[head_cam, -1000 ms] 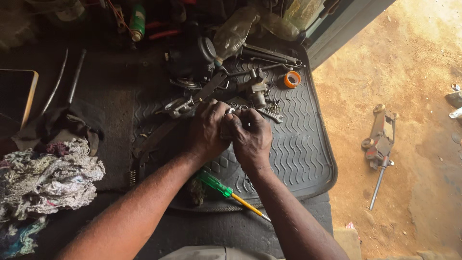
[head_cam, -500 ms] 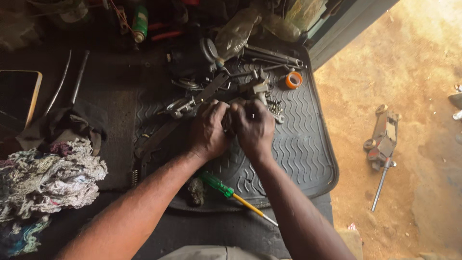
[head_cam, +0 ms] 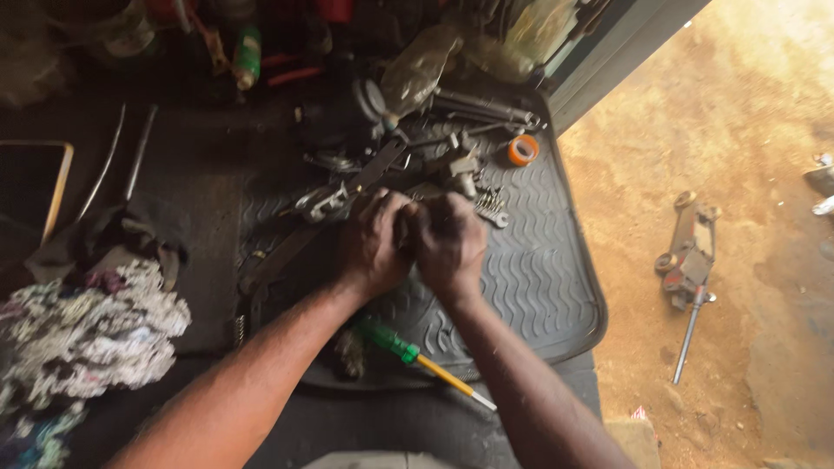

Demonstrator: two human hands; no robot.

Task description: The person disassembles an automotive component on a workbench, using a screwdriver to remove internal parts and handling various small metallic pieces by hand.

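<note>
Now | left hand [head_cam: 373,243] and right hand [head_cam: 447,243] clenched together, grip contents hidden | rubber tray [head_cam: 556,295]: metal parts [head_cam: 469,169], orange tape roll [head_cam: 523,149], green screwdriver [head_cam: 408,352]

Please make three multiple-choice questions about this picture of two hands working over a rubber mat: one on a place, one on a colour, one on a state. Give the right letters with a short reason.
1. Where does the screwdriver lie?
A. on the near edge of the rubber mat, below the forearms
B. on the sandy ground outside
C. on top of the patterned rag

2. What colour is the tape roll at the far right of the mat?
A. blue
B. orange
C. black

3. How are the left hand and right hand placed?
A. far apart, on opposite ends of the mat
B. one on the mat, one on the floor jack
C. pressed close together, fingers curled over something between them

Answers:
1 A: its green and yellow handle lies on the mat's near rim.
2 B: the ring looks orange.
3 C: the knuckles meet at mid-mat; what they enclose is hidden.
</note>
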